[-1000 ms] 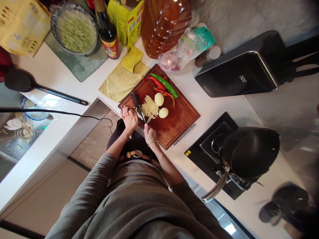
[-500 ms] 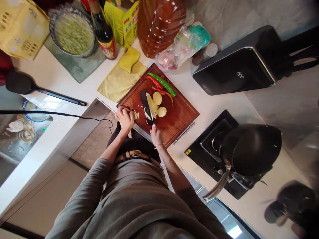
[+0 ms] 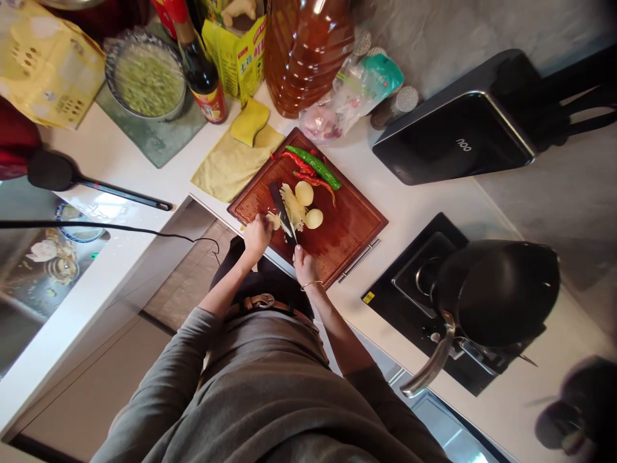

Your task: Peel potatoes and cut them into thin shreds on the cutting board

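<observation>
Overhead view of a person in a grey top standing at a white counter. The right hand sits at the near edge of the wooden cutting board, fingers wrapped around the handle of a knife; a thin bracelet circles the wrist. The dark blade runs away from the hand across the board, just beside a pile of pale potato strips. The left hand rests at the board's near left edge, fingers curled down onto a small potato piece that lies touching the fingertips and close to the left side of the blade.

Beyond the strips lie two peeled potatoes, side by side, then a green chili and red chilies across the far corner of the board. A yellow cloth lies to the left of the board with a folded yellow sponge on it.

To the right, a dark wok with a metal handle sits on a black stove. A black appliance further back bears pale lettering, too small to read surely.

Along the far edge stand a large oil bottle, a yellow carton with red Chinese characters, a dark sauce bottle with a red label, and a bowl of green food. A black ladle lies at the left.
</observation>
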